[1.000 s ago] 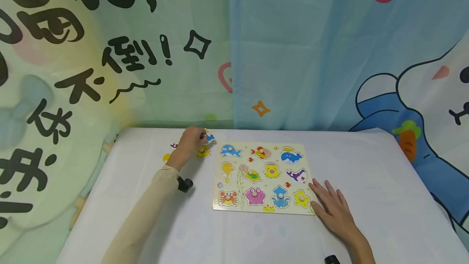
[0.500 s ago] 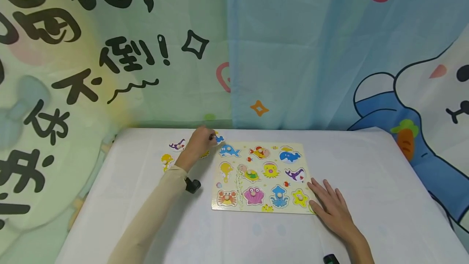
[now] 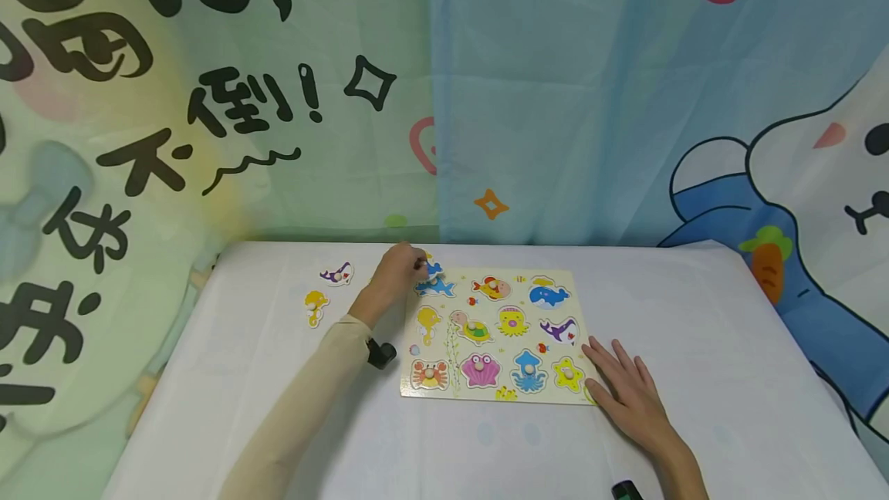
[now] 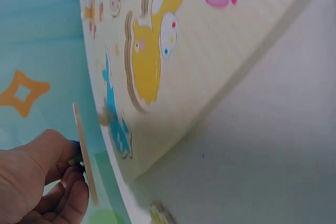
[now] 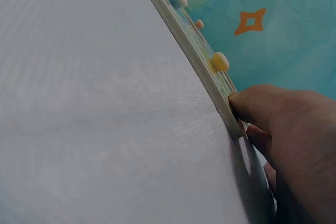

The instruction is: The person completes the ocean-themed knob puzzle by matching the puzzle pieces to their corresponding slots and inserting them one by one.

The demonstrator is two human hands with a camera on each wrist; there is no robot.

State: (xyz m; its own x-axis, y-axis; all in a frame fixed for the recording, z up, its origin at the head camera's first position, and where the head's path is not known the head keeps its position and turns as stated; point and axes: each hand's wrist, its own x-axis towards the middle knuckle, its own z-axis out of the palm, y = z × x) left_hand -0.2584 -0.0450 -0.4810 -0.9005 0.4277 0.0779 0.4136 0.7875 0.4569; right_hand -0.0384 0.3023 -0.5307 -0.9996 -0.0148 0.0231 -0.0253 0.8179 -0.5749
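In the head view my left hand (image 3: 396,278) is over the board's upper left corner, its fingers pinching a blue whale puzzle piece (image 3: 433,267). The left wrist view shows that piece (image 4: 85,156) edge-on at the fingertips, apart from the board. The cream puzzle board (image 3: 444,394) carries sea animals, several with knobs, such as the crab (image 3: 430,375) and the squid (image 3: 529,373). My right hand (image 3: 635,400) rests at the board's right edge with fingers spread and straight. In the right wrist view its thumb (image 5: 252,103) touches the board's edge near the corner.
Left of the board lie a purple whale piece (image 3: 337,275) and a yellow seahorse piece (image 3: 316,307). A yellowish piece (image 4: 163,214) shows at the bottom of the left wrist view. The white-covered table (image 3: 514,454) ends at a printed curtain (image 3: 542,99).
My left hand has moved to the right with the whale piece, from beside the loose pieces to the board's upper left corner. The right hand stays at the board's edge.
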